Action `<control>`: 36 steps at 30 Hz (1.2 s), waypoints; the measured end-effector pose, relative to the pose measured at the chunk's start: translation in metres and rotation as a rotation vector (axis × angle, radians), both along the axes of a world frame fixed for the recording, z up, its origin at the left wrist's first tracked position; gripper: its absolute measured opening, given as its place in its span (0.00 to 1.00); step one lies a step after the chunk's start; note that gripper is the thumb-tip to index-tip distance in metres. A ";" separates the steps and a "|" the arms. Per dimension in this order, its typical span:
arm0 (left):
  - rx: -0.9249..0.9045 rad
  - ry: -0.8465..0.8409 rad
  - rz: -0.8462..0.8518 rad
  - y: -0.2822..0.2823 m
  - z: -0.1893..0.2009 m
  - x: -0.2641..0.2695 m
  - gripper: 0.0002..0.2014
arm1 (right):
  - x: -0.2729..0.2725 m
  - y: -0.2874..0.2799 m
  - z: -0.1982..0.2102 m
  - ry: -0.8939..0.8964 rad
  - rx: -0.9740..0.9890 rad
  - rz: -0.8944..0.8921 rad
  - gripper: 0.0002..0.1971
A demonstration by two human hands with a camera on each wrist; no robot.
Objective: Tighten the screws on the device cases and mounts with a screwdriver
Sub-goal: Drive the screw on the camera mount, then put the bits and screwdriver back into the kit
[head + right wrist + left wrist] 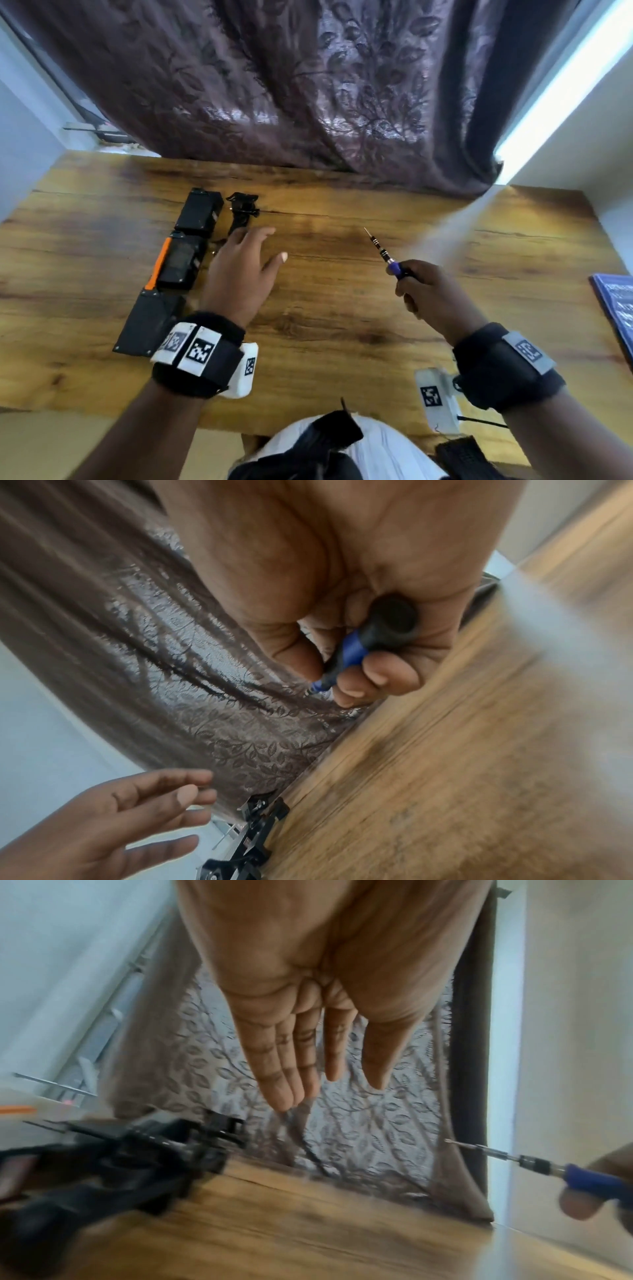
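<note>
Black device cases lie in a row on the left of the wooden table (342,308): a far case (199,209), a middle case with an orange side (181,260) and a near flat case (147,322). A black mount (242,210) lies beside the far case. My left hand (245,263) hovers just right of the cases, fingers straight and spread, holding nothing; its palm (308,988) fills the left wrist view. My right hand (428,291) grips a blue-handled screwdriver (387,255), tip pointing up-left in the air. In the right wrist view the fingers curl round the handle (352,653).
A brown patterned curtain (308,85) hangs along the table's far edge. A blue book or card (616,308) lies at the right edge. White wall and a bright window strip (565,85) stand to the right.
</note>
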State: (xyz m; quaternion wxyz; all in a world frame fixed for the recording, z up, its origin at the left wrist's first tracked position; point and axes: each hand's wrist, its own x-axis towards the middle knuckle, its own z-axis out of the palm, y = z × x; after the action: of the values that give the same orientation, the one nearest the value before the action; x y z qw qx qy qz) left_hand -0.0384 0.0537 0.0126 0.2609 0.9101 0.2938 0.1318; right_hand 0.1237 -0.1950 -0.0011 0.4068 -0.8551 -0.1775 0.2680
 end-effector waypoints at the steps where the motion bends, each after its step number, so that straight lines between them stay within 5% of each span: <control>1: 0.007 0.012 -0.061 -0.008 -0.001 0.010 0.24 | 0.001 -0.004 -0.003 0.031 0.039 -0.038 0.10; 8: 0.028 0.191 -0.403 -0.078 -0.006 0.066 0.24 | 0.019 -0.048 -0.015 0.043 0.049 -0.308 0.05; 15: 0.085 0.341 -0.560 -0.124 -0.016 0.101 0.24 | 0.041 -0.067 -0.034 -0.049 -0.194 -0.385 0.06; 25: 0.136 0.412 -0.615 -0.141 -0.027 0.115 0.24 | 0.040 -0.062 -0.054 -0.126 -0.498 -0.242 0.10; 36: 0.161 0.438 -0.696 -0.161 -0.043 0.132 0.30 | 0.035 -0.072 -0.056 -0.161 -0.502 -0.187 0.21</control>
State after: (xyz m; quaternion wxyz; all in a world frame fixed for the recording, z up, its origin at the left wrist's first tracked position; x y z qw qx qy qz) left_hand 0.0931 -0.1071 -0.0303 0.1493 0.9791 0.0060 -0.1381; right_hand 0.1587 -0.2672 -0.0568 0.1896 -0.9604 -0.0575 0.1961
